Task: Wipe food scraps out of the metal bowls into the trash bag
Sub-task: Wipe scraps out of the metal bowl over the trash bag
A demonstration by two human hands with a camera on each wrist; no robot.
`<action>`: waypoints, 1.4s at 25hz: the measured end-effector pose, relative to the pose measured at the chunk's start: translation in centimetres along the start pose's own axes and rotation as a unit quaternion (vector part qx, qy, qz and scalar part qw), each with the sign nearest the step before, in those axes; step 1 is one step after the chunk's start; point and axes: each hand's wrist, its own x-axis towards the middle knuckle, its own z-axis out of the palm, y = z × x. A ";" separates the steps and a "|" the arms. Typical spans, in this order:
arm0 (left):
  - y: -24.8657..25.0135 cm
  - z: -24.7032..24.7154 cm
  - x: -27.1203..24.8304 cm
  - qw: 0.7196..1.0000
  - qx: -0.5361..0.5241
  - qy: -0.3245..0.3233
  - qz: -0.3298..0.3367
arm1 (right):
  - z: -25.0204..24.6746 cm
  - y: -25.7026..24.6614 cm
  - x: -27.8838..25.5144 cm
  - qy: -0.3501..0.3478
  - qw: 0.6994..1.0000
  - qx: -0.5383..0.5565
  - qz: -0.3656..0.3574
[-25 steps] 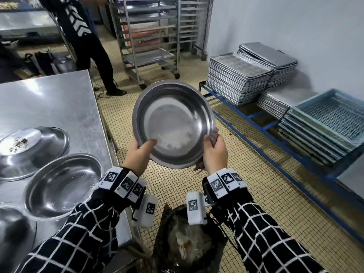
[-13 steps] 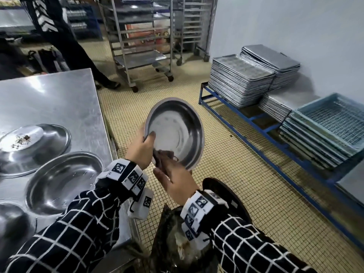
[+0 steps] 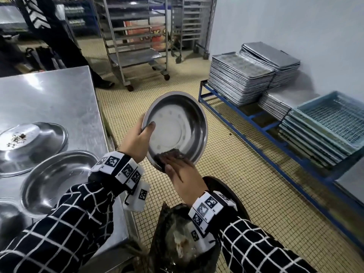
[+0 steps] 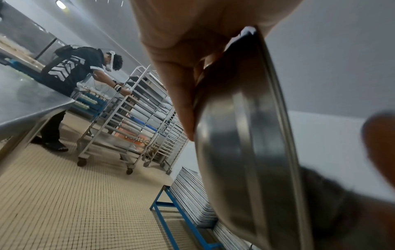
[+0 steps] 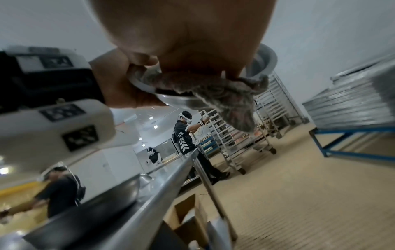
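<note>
I hold a metal bowl (image 3: 177,129) tilted toward me above the open black trash bag (image 3: 177,245), which has scraps inside. My left hand (image 3: 136,140) grips the bowl's left rim, thumb inside and fingers behind it; the left wrist view shows the bowl (image 4: 245,152) edge-on. My right hand (image 3: 181,174) holds a grey cloth (image 3: 167,154) and presses it against the bowl's lower inner wall. In the right wrist view an end of the cloth (image 5: 224,94) hangs over the rim. A bowl with dark scraps (image 3: 29,144) sits on the table.
The steel table (image 3: 49,99) on my left also carries an empty bowl (image 3: 59,180) and part of another (image 3: 9,219). A blue floor rack (image 3: 246,119) with stacked trays (image 3: 240,79) and blue crates (image 3: 325,125) lines the right wall. Wheeled racks (image 3: 137,46) and a person (image 3: 49,26) stand beyond.
My right hand left the bowl's right rim and brought the cloth inside, then swept it down to the lower wall. The bowl now rests in the left hand alone, lower and nearer the bag.
</note>
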 end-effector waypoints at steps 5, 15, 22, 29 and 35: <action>0.3 0.0 -0.7 0.996 -0.017 -0.079 -0.029 | -3.9 5.1 0.5 -0.027 0.962 -0.258 0.088; -1.1 -0.8 -0.6 0.972 -0.053 -0.142 -0.182 | -11.3 4.6 3.4 0.088 0.963 0.104 0.234; -0.1 1.7 -3.2 0.974 -0.163 -0.116 -0.103 | -9.0 2.9 3.0 0.290 0.874 0.217 0.323; -0.5 1.9 -2.9 0.961 -0.216 0.041 -0.168 | -6.8 1.4 2.1 0.190 0.909 0.226 0.295; -3.6 0.5 -2.0 0.983 -0.105 0.048 -0.143 | -5.0 -1.8 2.0 0.150 0.953 0.180 0.193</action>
